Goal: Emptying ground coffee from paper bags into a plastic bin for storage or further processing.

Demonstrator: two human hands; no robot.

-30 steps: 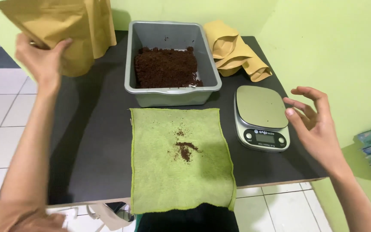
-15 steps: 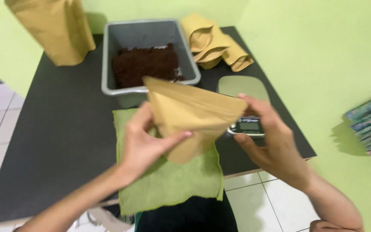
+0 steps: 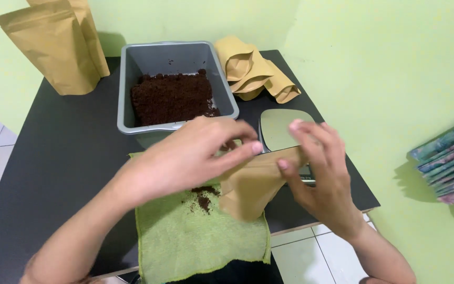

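Both hands grip one brown paper pouch [image 3: 250,186] at its top edge. The left hand [image 3: 195,155] curls over the rim from above, fingers [image 3: 243,152] bent and pinched narrow on the paper. The right hand [image 3: 319,168] holds the opposite end of the rim, thumb [image 3: 285,167] pressed against the pouch face, fingers closed around the edge. Whether the pouch mouth is open cannot be told; the hands cover it.

The pouch hangs with the rim uppermost and its bottom pointing down toward the person; the long axis runs roughly vertical, tilted a little left at the bottom. It sits above the right part of a green cloth [image 3: 185,242], near a patch of dark brown grounds [image 3: 203,199] on that cloth.

Behind the hands: a grey tub [image 3: 127,89] holding dark grounds, a scale [image 3: 279,126] just beside it on the right, a pile of flat pouches [image 3: 253,73] beyond, and two upright pouches [image 3: 56,50] at the table's [image 3: 69,158] far left corner.
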